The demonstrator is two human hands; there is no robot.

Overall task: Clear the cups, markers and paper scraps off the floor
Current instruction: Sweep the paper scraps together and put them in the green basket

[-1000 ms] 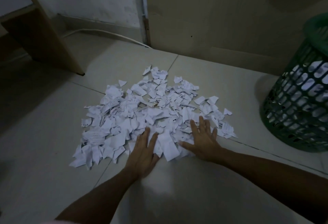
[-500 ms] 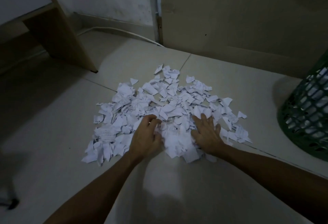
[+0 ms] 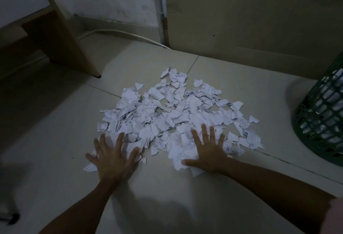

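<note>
A wide pile of torn white paper scraps (image 3: 172,115) lies on the pale tiled floor (image 3: 185,196) in the middle of the view. My left hand (image 3: 113,157) lies flat with spread fingers on the pile's near left edge. My right hand (image 3: 209,150) lies flat on the scraps at the near right side, fingers straight and spread. Neither hand grips anything. No cups or markers are visible.
A green lattice waste basket (image 3: 323,122) with white paper inside stands at the right edge. A wooden furniture panel (image 3: 65,29) stands at the back left, a white cable (image 3: 126,34) runs along the wall, and a door (image 3: 250,11) closes the back.
My left hand has moved out to the left and spread flat from a curled pose. My right hand stays flat on the scraps. The camera has shifted, pushing the basket further right.
</note>
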